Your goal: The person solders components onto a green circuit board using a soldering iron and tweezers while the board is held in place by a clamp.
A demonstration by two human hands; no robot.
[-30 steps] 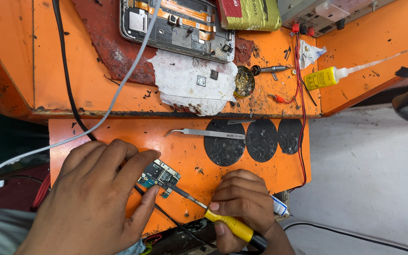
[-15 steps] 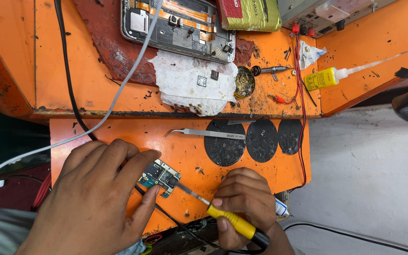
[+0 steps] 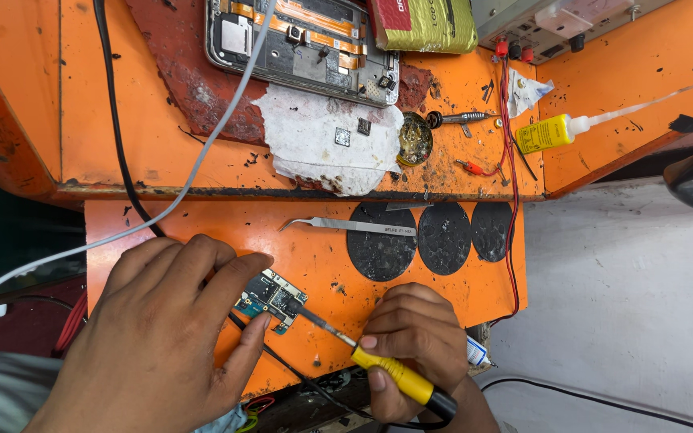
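On the orange bench (image 3: 443,309), little changed from half a second ago: left hand (image 3: 150,337) still pinning the small circuit board (image 3: 271,300) between index finger and thumb, right hand (image 3: 415,345) still clenched on the yellow-handled soldering iron (image 3: 378,369), tip touching the board's right edge. Barely any shift in either. Board partly covered by fingers; components too small to make out. Tweezers (image 3: 346,226) just above, untouched.

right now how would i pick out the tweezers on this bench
Start at the lower orange shelf and find its three dark round pads. The tweezers lie flat just left of them, tips pointing left. They are the only slim bare metal tool there.
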